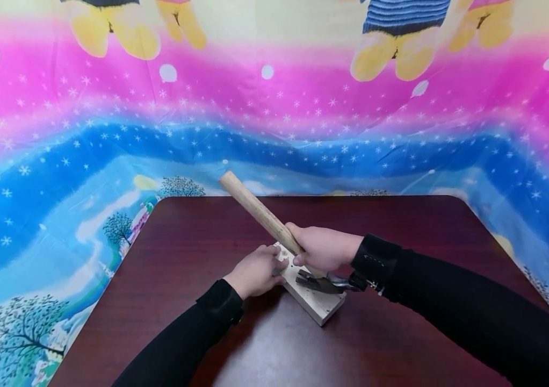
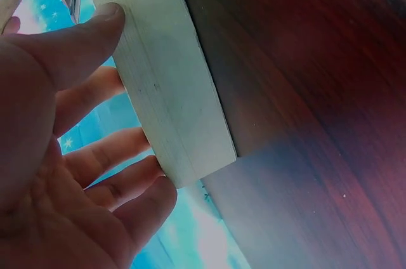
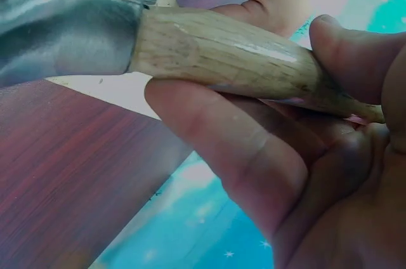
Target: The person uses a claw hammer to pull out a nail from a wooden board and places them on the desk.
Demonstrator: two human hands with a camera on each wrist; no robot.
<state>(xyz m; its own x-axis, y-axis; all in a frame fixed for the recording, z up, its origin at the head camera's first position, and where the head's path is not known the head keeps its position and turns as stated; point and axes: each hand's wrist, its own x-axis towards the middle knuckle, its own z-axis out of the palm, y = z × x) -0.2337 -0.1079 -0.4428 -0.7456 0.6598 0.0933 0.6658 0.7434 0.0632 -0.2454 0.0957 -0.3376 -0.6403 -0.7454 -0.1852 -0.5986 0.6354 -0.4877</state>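
A pale wooden block [image 1: 310, 301] lies slantwise on the table, with small dark spots on its top face. My left hand [image 1: 255, 271] holds it at the left edge; in the left wrist view the thumb [image 2: 104, 25] lies on the block's plain side [image 2: 168, 85] and the fingers meet its edge. My right hand [image 1: 325, 247] grips the wooden handle [image 1: 257, 209] of a claw hammer, tilted up to the far left. The hammer's dark claw [image 1: 320, 282] is low over the block's top; contact cannot be told. In the right wrist view, fingers surround the handle [image 3: 222, 47] below the steel neck [image 3: 70, 31].
The dark red-brown table [image 1: 197, 242] has a rounded far edge. A patterned pink and blue cloth [image 1: 274, 107] hangs behind and around it. Black sleeves cover both forearms.
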